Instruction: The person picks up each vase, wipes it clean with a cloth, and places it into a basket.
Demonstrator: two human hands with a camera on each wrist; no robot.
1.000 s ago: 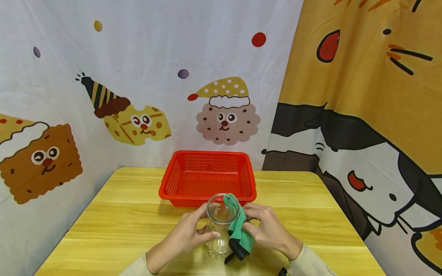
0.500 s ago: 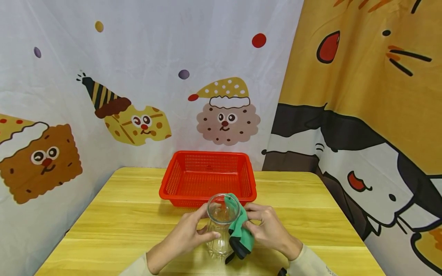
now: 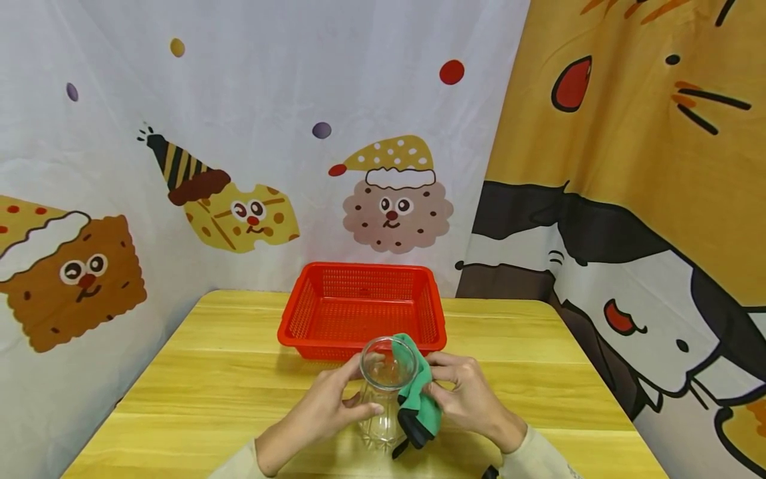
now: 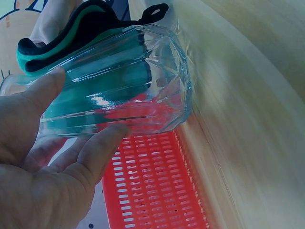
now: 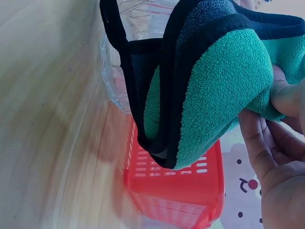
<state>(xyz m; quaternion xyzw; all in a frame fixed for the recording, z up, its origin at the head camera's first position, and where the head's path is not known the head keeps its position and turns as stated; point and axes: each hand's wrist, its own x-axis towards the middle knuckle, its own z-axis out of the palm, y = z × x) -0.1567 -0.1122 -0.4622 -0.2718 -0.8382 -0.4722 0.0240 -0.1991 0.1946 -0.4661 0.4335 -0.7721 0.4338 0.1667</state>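
Note:
A clear glass jar [image 3: 383, 426] with a round open mouth and a faceted base stands close over the table in front of the person. The left hand [image 3: 329, 402] grips its left side, thumb toward the person and fingers behind the glass. On the opposite side, a green cloth [image 3: 421, 407] with black edging lies against the jar. Thumb and fingers of the right hand [image 3: 467, 396] pinch it. Folds and a black loop show on the cloth [image 5: 224, 86] in the right wrist view. Through the jar [image 4: 164, 71], the left wrist view shows green fabric along the far wall.
Behind the jar, a red perforated plastic basket [image 3: 290, 336] sits on the yellow wood-grain table [image 3: 227, 372]. A small black object [image 3: 490, 472] pokes in at the bottom edge beside the right sleeve. A cartoon-printed curtain [image 3: 257, 100] hangs behind the table.
The cloth and the right fingers have shifted very slightly along the jar's right side. The left hand keeps its grip, and the whole head view has drifted a little.

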